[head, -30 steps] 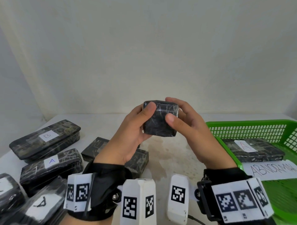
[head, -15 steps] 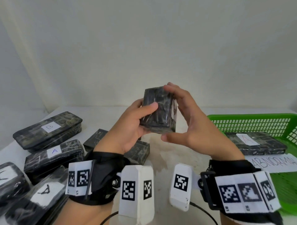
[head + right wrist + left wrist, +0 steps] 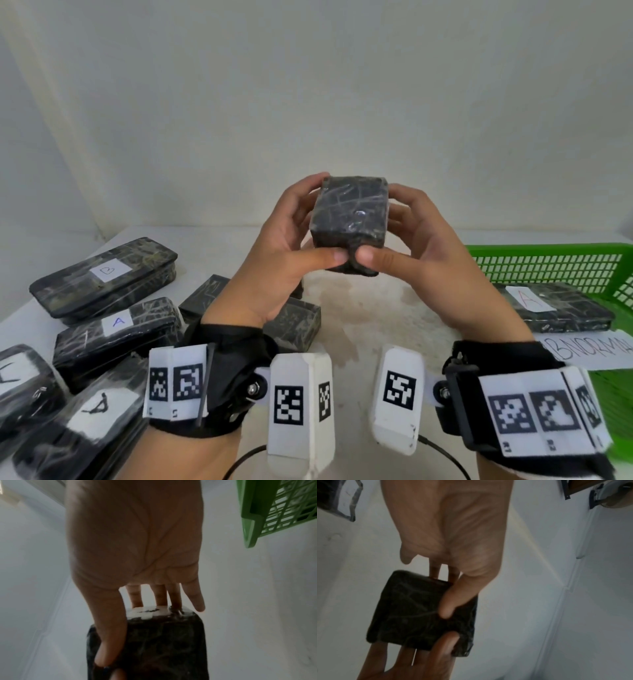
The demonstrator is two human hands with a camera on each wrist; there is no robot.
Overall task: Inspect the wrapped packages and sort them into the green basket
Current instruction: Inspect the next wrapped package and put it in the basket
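Note:
Both hands hold a small dark wrapped package (image 3: pixel 351 219) in the air above the table, in front of the wall. My left hand (image 3: pixel 287 253) grips its left side, thumb on the near bottom edge. My right hand (image 3: pixel 414 246) grips its right side, thumb beside the left thumb. The left wrist view shows the package (image 3: pixel 412 615) pinched between both thumbs and the fingers behind. A white label shows on the far face of the package (image 3: pixel 163 635) in the right wrist view. The green basket (image 3: pixel 548 253) stands at the right and holds one long package marked A (image 3: pixel 561 308).
Several long dark wrapped packages lie at the left, among them one marked B (image 3: pixel 106 274) and one marked A (image 3: pixel 116 329). Two smaller packages (image 3: pixel 294 322) lie under my left hand. A paper sign (image 3: pixel 589 349) with handwriting lies across the basket's near rim.
Both hands have turned the package so that a broad dark face points at me, and both thumbs have shifted to its near bottom edge.

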